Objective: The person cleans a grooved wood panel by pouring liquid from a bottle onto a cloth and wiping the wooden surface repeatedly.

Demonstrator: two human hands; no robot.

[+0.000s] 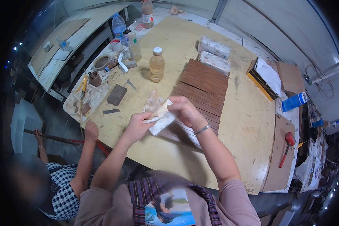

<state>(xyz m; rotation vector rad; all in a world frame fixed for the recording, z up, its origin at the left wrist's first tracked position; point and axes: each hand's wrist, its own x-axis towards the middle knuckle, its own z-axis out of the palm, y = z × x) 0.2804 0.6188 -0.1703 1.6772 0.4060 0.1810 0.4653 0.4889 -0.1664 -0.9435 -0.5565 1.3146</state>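
A stained white cloth [162, 119] is held up between my two hands, bunched and partly folded. My left hand [136, 126] pinches its left side. On the cloth's upper right, my right hand [185, 111] closes with thumb and fingers. Below and behind the hands lies a row of brown wooden slats [202, 81], side by side on the board-topped table; the nearest ones look paler. A capped bottle of yellowish liquid [157, 67] stands just beyond the cloth. To the left are a dark flat block [117, 95] and a small metal strip [111, 111].
Two wrapped whitish blocks [214, 48] sit past the slats. Bottles [118, 26], tape rolls [101, 63] and a stained rag [73, 103] crowd the left side. A red mallet [289, 139] and a blue bottle [294, 101] are at right. A co-worker's hand [91, 130] is by the left table edge.
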